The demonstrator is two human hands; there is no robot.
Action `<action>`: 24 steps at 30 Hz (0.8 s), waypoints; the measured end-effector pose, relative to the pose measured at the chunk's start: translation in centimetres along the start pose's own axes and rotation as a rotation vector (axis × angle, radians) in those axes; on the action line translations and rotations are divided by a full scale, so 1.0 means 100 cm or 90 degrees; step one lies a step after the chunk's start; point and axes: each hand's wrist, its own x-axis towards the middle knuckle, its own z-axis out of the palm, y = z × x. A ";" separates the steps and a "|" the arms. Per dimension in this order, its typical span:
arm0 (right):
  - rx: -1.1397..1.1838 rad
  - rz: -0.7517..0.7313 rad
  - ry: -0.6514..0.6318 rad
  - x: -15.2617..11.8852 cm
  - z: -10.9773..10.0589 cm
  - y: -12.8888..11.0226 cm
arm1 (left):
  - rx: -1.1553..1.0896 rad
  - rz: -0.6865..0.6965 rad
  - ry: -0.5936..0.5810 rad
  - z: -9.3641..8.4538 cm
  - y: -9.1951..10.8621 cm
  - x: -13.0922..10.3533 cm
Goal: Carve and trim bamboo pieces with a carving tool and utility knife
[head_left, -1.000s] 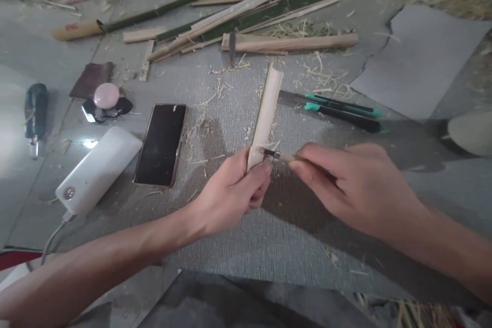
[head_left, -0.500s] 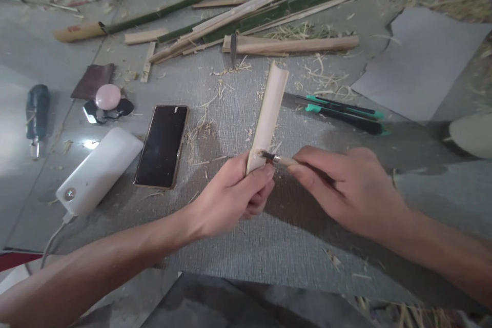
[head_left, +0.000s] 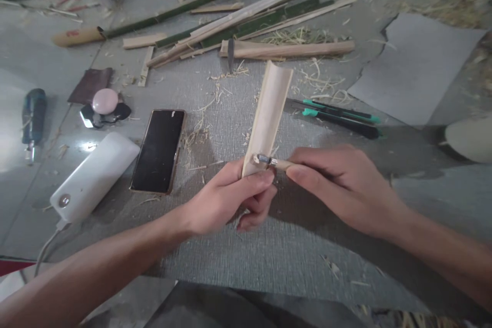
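A split piece of bamboo (head_left: 271,105), its pale hollow side up, is gripped at its lower end by my left hand (head_left: 234,192), with the thumb along the edge. My right hand (head_left: 342,184) pinches the light handle of a small carving tool (head_left: 271,160). The tool's metal tip touches the hollow near the bamboo's lower end, just above my left thumb, where a small shaving shows. Behind the bamboo's right edge lie two green-and-black cutters (head_left: 340,118).
Left of my hands lie a phone (head_left: 158,151), a white power bank (head_left: 96,177) with a cable, and a screwdriver (head_left: 34,118). Farther back are bamboo strips (head_left: 246,15), a hatchet-like tool (head_left: 292,49) and shavings. Torn paper (head_left: 415,69) is at the right.
The bamboo piece has rolled so that more of its hollow faces up. The tool tip has moved slightly left and turned. My left fingers have shifted beneath the bamboo.
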 end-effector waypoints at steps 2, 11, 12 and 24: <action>0.006 0.010 0.006 0.001 -0.001 -0.001 | -0.007 0.004 0.011 0.000 -0.001 0.002; -0.191 -0.064 0.091 -0.006 -0.008 -0.007 | -0.015 0.061 0.105 0.002 -0.009 0.002; -0.214 -0.071 0.091 -0.006 -0.008 -0.008 | -0.011 0.061 0.111 0.001 -0.010 0.002; -0.265 -0.103 0.085 -0.005 -0.009 -0.016 | 0.030 0.036 0.119 0.001 -0.010 -0.001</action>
